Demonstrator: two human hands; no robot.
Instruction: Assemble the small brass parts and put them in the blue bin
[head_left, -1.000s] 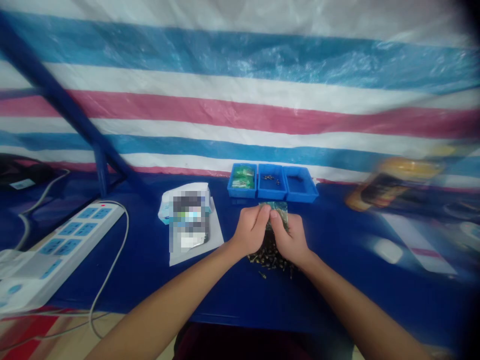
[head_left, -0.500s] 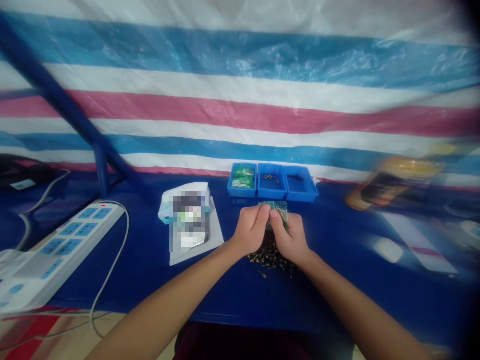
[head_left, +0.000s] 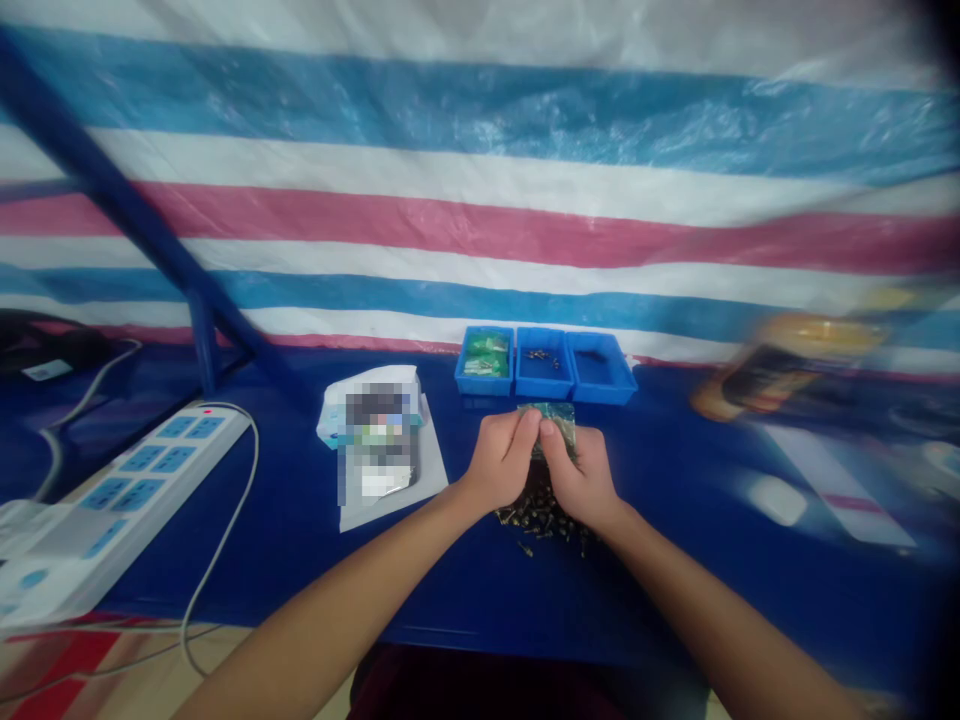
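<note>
My left hand (head_left: 501, 462) and my right hand (head_left: 582, 476) are pressed together over the blue table (head_left: 465, 590), fingers curled and thumbs meeting. Both pinch a small green circuit board (head_left: 556, 417) whose top edge shows above my fingers. Under my hands lies a pile of small dark screws (head_left: 541, 522), a few loose at its front. Behind my hands stand three joined blue trays (head_left: 543, 365): the left one holds green boards, the middle one a few screws, the right one a dark small part.
A white power strip (head_left: 112, 495) with its cord lies at the left. A white packet on paper (head_left: 379, 440) sits left of my hands. A blurred yellow and black object (head_left: 787, 375) lies at the right. A striped plastic sheet (head_left: 480, 200) hangs behind.
</note>
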